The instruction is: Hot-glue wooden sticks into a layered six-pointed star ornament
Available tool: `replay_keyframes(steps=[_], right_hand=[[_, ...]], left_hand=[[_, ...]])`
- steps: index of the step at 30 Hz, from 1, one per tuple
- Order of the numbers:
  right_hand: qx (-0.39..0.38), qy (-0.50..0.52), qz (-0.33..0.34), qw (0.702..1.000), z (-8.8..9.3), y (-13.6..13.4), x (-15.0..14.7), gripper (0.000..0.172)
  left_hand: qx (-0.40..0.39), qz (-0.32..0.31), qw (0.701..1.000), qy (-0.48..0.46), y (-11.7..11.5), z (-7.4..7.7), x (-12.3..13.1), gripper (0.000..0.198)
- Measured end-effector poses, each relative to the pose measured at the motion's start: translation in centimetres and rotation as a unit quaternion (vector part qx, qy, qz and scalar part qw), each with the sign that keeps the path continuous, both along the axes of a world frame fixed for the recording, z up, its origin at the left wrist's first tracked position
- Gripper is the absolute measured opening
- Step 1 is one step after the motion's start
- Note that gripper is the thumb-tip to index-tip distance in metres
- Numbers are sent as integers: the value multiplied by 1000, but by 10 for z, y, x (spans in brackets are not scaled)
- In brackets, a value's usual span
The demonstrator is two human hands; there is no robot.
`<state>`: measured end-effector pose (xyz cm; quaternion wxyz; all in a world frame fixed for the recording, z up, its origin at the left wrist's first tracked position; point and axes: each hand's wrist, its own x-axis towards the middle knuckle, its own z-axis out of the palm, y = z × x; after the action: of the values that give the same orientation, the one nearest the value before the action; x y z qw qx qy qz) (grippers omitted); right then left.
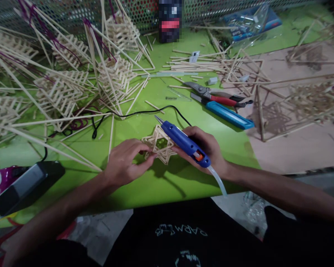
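A blue hot glue gun is in my right hand, its metal nozzle pointing up and left and a clear glue stick trailing from its back end. Below the nozzle is a small star-shaped frame of stacked thin wooden sticks, held above the green table. My left hand pinches the frame's left side between thumb and fingers. The right fingers reach the frame's right edge behind the gun; their exact contact is partly hidden.
Several woven stick structures with purple string crowd the left. Red-handled pruning shears and a blue utility knife lie to the right, near loose sticks. A black cord crosses the green table. Cardboard covers the right side.
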<state>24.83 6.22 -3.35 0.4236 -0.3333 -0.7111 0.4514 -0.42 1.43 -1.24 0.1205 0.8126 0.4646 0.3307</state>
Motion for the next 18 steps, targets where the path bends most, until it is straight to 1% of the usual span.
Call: replay_keyframes(steps=[9, 18], right_hand=[[3, -7, 8, 1000, 2, 1, 3, 42], [14, -6, 10, 1000, -2, 2, 0, 40]], left_hand=[[-1, 2, 1000, -2, 0, -2, -2, 20], [-2, 7, 1000, -1, 1, -1, 0, 15]])
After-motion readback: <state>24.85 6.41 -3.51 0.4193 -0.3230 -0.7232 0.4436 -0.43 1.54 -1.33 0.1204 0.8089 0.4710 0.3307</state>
